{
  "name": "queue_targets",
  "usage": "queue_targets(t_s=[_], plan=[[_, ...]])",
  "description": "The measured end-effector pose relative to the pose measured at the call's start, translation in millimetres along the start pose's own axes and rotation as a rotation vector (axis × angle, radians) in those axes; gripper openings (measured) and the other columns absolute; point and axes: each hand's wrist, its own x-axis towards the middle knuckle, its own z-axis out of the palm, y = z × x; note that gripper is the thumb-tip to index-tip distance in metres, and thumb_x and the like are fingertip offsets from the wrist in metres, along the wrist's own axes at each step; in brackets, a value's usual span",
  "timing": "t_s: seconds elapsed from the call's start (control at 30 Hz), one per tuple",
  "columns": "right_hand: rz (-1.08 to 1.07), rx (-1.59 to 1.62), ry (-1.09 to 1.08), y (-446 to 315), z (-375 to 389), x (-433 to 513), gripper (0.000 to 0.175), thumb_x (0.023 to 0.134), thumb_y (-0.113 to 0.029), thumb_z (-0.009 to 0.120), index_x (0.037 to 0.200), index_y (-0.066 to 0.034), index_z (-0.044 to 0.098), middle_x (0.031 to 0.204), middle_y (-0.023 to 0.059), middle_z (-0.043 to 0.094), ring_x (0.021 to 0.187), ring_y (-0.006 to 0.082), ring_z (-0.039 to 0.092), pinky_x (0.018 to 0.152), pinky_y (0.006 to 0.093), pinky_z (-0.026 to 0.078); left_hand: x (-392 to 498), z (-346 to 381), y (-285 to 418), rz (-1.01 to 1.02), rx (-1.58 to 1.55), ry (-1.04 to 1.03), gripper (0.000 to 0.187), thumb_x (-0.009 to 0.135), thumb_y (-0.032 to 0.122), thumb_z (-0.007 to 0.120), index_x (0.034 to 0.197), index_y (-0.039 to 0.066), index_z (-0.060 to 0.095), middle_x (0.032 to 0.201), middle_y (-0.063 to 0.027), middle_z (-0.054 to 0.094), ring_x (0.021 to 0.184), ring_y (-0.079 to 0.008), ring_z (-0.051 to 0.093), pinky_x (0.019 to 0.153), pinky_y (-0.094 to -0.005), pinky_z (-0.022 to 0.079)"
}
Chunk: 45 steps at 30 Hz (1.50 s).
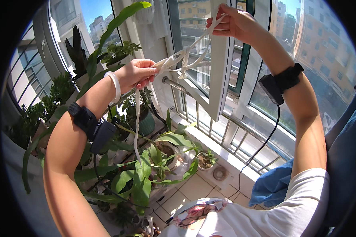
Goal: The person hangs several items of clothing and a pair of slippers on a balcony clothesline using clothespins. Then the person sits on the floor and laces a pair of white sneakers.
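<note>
A white fabric strip (173, 60), looped and loosely tangled, stretches between my two raised hands. My left hand (141, 72) pinches one end of the tangle between thumb and fingers. From beneath that hand a loose tail of the strip hangs down to the long green leaves. Higher up on the right, my right hand (230, 22) has the far loop of the strip around its fingers and thumb. Behind the strip, the tilted white window sash (219, 77) stands out from its frame, close below my right hand.
Potted plants (145, 121) crowd the left side, with broad leaves (142, 174) reaching forward. A metal railing (240, 124) runs along the window. A small pot (206, 160) stands on the ledge near the tiled floor (178, 198). Blue cloth (273, 183) hangs at right. Cables trail from both forearm straps.
</note>
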Motion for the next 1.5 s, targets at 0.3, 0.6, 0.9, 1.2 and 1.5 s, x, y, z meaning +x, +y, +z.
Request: queue_targets(t_s=[0.3, 0.6, 0.9, 1.2, 1.5], plan=[[-0.077, 0.550, -0.006, -23, -65, 17, 0.025, 0.101, -0.034, 0.051, 0.094, -0.0109, 0.057, 0.056, -0.0070, 0.032, 0.044, 0.0090, 0.032, 0.039, 0.0247, 0.025, -15, -35, 2, -0.113, 0.037, 0.020, 0.017, 0.099, 0.022, 0.055, 0.094, 0.006, 0.057, 0.070, -0.0032, 0.059, 0.045, -0.0043, 0.044, 0.041, -0.0201, 0.034], [-0.251, 0.537, 0.080, -60, -81, -23, 0.047, 0.102, -0.029, 0.050, 0.146, -0.0190, 0.037, 0.075, 0.0019, 0.050, 0.043, 0.0045, 0.033, 0.038, 0.0193, 0.027, -28, -65, -11, -0.294, 0.234, 0.178, 0.018, 0.096, 0.022, 0.055, 0.086, 0.007, 0.060, 0.073, -0.0015, 0.060, 0.059, -0.0107, 0.056, 0.047, -0.0223, 0.041], [0.138, 0.003, -0.520, 26, 74, -18, 0.044, 0.105, -0.036, 0.040, 0.127, -0.0035, 0.059, 0.121, 0.0139, 0.064, 0.106, 0.0216, 0.064, 0.093, 0.0310, 0.052, -14, -17, 57, 0.061, 0.293, -0.066, 0.037, 0.100, 0.030, 0.051, 0.092, -0.002, 0.067, 0.061, -0.0036, 0.058, 0.045, -0.0049, 0.042, 0.041, -0.0199, 0.030], [0.193, 0.346, -0.831, 53, 114, -34, 0.042, 0.105, -0.032, 0.040, 0.120, 0.0016, 0.060, 0.102, 0.0187, 0.069, 0.095, 0.0266, 0.070, 0.084, 0.0382, 0.058, -14, -22, 67, 0.067, 0.358, 0.158, 0.037, 0.102, 0.037, 0.048, 0.087, 0.007, 0.065, 0.053, 0.0010, 0.046, 0.039, -0.0043, 0.034, 0.036, -0.0202, 0.023], [0.154, -0.004, -0.612, 33, 104, -24, 0.034, 0.103, -0.028, 0.049, 0.109, 0.0002, 0.065, 0.104, 0.0164, 0.070, 0.096, 0.0260, 0.071, 0.084, 0.0388, 0.058, -30, -56, 43, -0.250, 0.548, 0.210, 0.038, 0.103, 0.044, 0.041, 0.084, 0.012, 0.050, 0.079, -0.0082, 0.070, 0.062, -0.0132, 0.068, 0.049, -0.0251, 0.049]])
